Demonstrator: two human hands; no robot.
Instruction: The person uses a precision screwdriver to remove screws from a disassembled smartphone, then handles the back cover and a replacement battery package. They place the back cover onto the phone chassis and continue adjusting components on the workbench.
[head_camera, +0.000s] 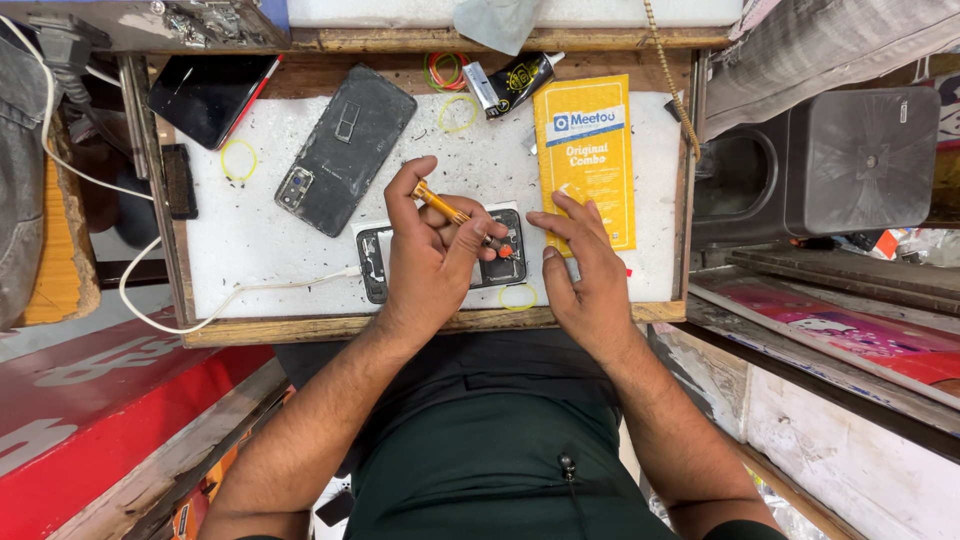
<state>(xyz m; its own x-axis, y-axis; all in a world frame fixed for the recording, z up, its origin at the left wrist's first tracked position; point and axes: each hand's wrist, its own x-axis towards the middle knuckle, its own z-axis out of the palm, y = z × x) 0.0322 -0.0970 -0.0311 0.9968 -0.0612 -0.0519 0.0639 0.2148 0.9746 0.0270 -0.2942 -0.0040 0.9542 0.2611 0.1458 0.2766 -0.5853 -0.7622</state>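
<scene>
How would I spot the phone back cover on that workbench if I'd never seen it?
Start at the white foam mat in the wooden tray. On its upper left part, above the left hand, lies the back cover, tilted diagonally. It is a dark grey, scuffed slab with camera holes at its lower end, unlike the glossy black phone beside it or the yellow packet.

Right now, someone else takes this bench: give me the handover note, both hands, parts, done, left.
Left hand: holds a yellow-handled screwdriver, tip down on the opened phone.
Right hand: holds nothing, fingers resting by the phone's right end and on the yellow packet.
Parts: phone lies on the white mat, white cable plugged into its left end. Removed back cover lies apart, upper left. Glue tube at the top.
Done: back cover off.
Left: screw work inside the phone; cover not refitted.
</scene>
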